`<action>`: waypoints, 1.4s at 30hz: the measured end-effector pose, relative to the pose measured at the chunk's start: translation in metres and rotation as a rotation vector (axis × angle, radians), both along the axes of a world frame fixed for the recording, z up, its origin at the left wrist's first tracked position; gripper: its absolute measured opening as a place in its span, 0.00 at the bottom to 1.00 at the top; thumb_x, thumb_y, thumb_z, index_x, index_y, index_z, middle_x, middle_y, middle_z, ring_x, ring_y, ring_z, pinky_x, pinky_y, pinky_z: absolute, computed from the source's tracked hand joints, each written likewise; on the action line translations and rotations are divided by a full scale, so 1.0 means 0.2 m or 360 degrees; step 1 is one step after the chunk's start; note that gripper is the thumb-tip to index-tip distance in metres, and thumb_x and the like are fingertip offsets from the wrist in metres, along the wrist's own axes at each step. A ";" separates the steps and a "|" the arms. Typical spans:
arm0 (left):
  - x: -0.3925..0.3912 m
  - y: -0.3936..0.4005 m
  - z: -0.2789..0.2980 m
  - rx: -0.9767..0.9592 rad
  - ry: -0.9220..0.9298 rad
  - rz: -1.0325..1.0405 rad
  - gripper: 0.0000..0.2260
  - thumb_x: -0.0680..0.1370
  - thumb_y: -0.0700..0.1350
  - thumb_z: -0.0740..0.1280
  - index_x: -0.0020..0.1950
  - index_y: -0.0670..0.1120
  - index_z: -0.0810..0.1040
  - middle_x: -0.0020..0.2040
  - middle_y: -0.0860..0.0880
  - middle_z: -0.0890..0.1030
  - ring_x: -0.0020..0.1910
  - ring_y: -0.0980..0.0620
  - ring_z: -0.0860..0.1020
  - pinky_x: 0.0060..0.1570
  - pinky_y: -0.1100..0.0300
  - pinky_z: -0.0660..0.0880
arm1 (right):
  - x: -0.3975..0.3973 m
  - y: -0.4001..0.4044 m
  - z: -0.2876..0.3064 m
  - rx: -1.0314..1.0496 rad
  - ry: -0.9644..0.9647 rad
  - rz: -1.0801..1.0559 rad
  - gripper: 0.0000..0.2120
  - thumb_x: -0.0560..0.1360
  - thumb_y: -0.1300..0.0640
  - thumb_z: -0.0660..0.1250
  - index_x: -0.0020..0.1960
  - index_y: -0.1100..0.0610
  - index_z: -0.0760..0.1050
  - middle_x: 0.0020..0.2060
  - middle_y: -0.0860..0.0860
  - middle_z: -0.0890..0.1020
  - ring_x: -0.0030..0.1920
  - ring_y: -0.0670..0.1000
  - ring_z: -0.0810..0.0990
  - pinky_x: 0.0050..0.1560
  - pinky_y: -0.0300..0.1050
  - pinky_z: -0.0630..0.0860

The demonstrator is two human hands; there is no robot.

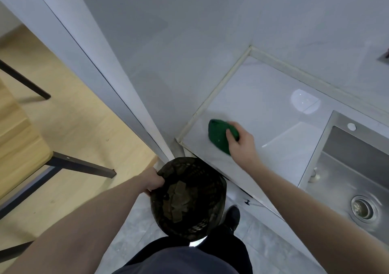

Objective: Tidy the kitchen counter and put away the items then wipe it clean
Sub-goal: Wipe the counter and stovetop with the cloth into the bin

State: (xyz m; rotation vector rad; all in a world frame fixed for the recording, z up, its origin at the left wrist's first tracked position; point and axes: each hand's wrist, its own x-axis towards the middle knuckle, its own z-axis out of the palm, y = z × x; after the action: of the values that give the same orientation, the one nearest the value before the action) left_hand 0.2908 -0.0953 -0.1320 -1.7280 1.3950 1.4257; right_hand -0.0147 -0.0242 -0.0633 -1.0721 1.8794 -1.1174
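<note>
A green scouring pad [217, 135] lies flat on the white counter [263, 109] near its left front corner. My right hand [242, 145] presses on the pad, fingers curled over its right edge. Below the counter's edge, my left hand [152, 181] grips the rim of a dark mesh waste basket [187, 198] held above the floor. Scraps of brownish paper lie inside the basket.
A steel sink [353, 168] with a drain is set in the counter to the right. A grey wall panel rises left of the counter. A wooden table with black legs [80, 164] stands on the wood floor at left. My shoe [232, 214] is on grey tiles.
</note>
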 end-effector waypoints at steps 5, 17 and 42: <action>0.03 0.03 -0.03 0.0032 -0.0017 0.0115 0.15 0.77 0.39 0.65 0.62 0.37 0.75 0.57 0.41 0.80 0.51 0.43 0.82 0.44 0.47 0.85 | -0.02 -0.27 -0.10 0.0153 0.0280 0.0017 0.17 0.82 0.56 0.61 0.70 0.53 0.75 0.62 0.51 0.82 0.61 0.53 0.80 0.64 0.50 0.76; 0.07 -0.07 -0.06 -0.0071 -0.0102 0.0095 0.15 0.77 0.42 0.64 0.60 0.36 0.76 0.56 0.40 0.79 0.50 0.41 0.82 0.41 0.47 0.85 | 0.34 -0.38 -0.36 0.0422 0.0617 0.0304 0.12 0.79 0.57 0.64 0.61 0.56 0.80 0.52 0.55 0.85 0.53 0.61 0.80 0.49 0.53 0.80; 0.11 -0.02 0.02 -0.0142 -0.0038 0.0037 0.14 0.78 0.43 0.64 0.60 0.36 0.76 0.55 0.41 0.79 0.50 0.42 0.82 0.40 0.48 0.85 | 0.10 0.04 0.14 0.0052 0.0354 0.0137 0.09 0.82 0.55 0.63 0.58 0.51 0.80 0.46 0.50 0.85 0.46 0.49 0.81 0.49 0.40 0.77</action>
State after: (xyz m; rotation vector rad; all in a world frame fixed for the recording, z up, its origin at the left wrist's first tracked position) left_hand 0.3124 -0.0994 -0.1272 -1.8162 1.4503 1.3694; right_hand 0.0050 -0.0156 -0.0362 -1.2902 1.9934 -0.9481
